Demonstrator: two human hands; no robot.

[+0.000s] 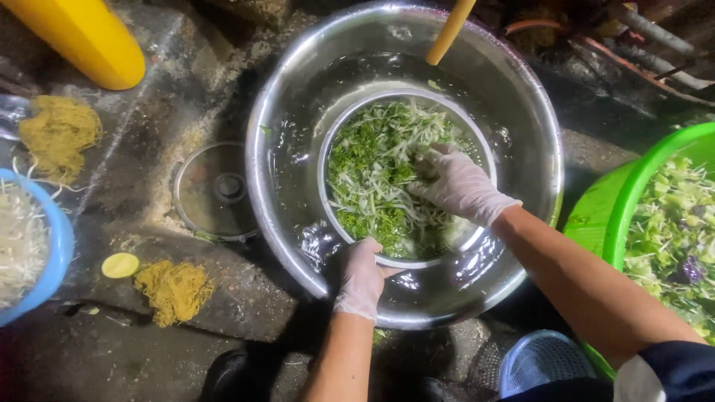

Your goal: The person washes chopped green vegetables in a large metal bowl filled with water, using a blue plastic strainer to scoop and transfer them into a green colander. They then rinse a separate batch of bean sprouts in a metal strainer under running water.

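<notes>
A large steel basin (290, 97) holds water, and a smaller steel bowl (471, 232) sits inside it, full of chopped green herbs and pale shredded vegetables (372, 171). My left hand (361, 277), in a thin clear glove, grips the near rim of the smaller bowl. My right hand (456, 184), also gloved, is pressed into the greens at the bowl's right side, fingers curled among them. A yellow hose (449, 31) reaches into the basin from the top.
A green tub (622, 201) of chopped vegetables stands at the right. At the left edge is a blue basket (59, 253) of bean sprouts. Yellow scouring pads (173, 290) and a round drain cover (216, 190) lie on the wet concrete floor. A blue strainer (540, 361) sits near my feet.
</notes>
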